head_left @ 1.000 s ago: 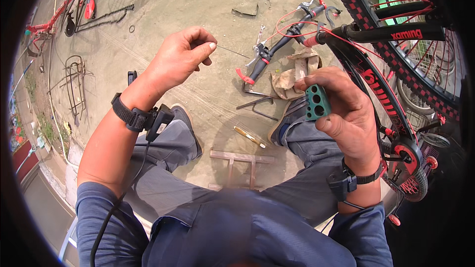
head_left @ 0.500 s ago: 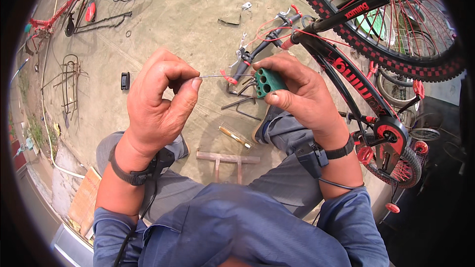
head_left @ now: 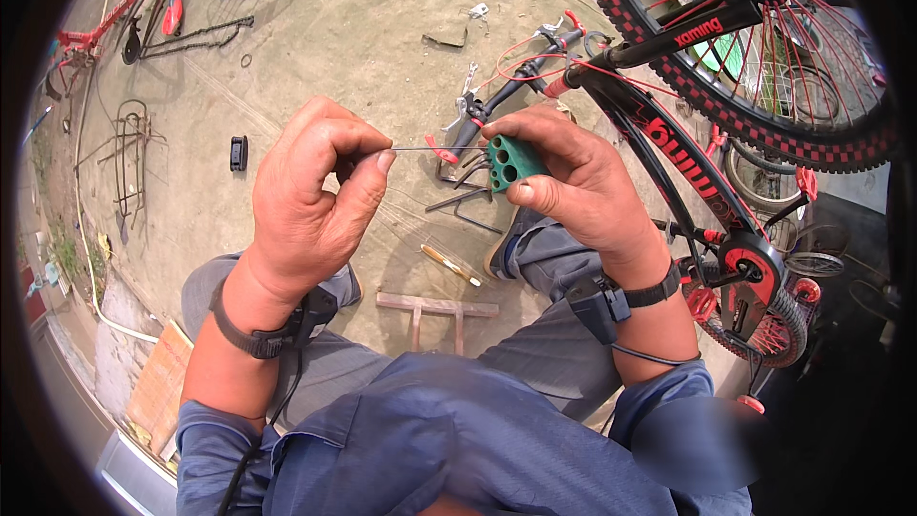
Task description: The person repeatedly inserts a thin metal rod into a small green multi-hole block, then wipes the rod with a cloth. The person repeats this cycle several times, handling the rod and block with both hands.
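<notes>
In the hands are a thin rod and holed green block

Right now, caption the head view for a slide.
Left hand pinches a thin rod; right hand grips a green block.

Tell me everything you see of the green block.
The green block is chunky, perhaps plastic, with round holes of differing sizes in its left-facing side. The right hand holds it up between thumb and fingers. A thin rod from the left hand runs to its upper left edge; whether it enters a hole is unclear.
</notes>
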Tool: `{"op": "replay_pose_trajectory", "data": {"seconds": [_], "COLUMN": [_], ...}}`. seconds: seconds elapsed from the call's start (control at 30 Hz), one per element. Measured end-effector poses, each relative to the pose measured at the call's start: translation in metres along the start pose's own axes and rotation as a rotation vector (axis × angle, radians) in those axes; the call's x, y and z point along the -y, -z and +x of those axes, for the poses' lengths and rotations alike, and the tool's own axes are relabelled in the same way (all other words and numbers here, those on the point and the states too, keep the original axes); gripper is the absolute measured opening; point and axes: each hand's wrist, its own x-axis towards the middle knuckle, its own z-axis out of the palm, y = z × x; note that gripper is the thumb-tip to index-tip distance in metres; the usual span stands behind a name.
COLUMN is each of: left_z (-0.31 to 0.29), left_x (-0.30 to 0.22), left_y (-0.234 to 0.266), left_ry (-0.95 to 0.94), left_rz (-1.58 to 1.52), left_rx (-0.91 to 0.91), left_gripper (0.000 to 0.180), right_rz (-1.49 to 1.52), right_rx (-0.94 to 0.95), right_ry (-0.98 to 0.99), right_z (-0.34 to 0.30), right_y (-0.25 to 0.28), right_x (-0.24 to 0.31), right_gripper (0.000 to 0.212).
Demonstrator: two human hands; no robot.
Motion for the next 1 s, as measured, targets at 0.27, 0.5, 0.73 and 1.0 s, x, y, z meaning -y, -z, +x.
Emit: {"op": "replay_pose_trajectory", "data": {"seconds": [0.27,0.5,0.73,1.0], "left_z": [0.002,-0.002,-0.003,-0.011], "left_x": [-0.003,-0.006,-0.001,0.003], "left_y": [0.001,-0.001,-0.002,-0.015], "left_ry": [-0.106,0.02,0.089,0.426], "left_rz": [0.098,-0.051,-0.119,-0.593], "left_rx": [0.052,0.138,0.237,0.297], "left_gripper": [0.018,0.016,0.013,0.007], "right_rz": [-0.375,-0.413,-0.409,-0.445], "right_rx": [0.042,0.049,0.068,0.129], "right_ry": [0.169,0.218,0.156,0.263], "right_z": [0.005,0.006,0.003,0.006], "right_y": [0.001,-0.002,-0.005,-0.009], "right_x": [0.002,0.003,0.005,-0.001], "right_gripper": [0.046,0.048,0.049,0.054]}}
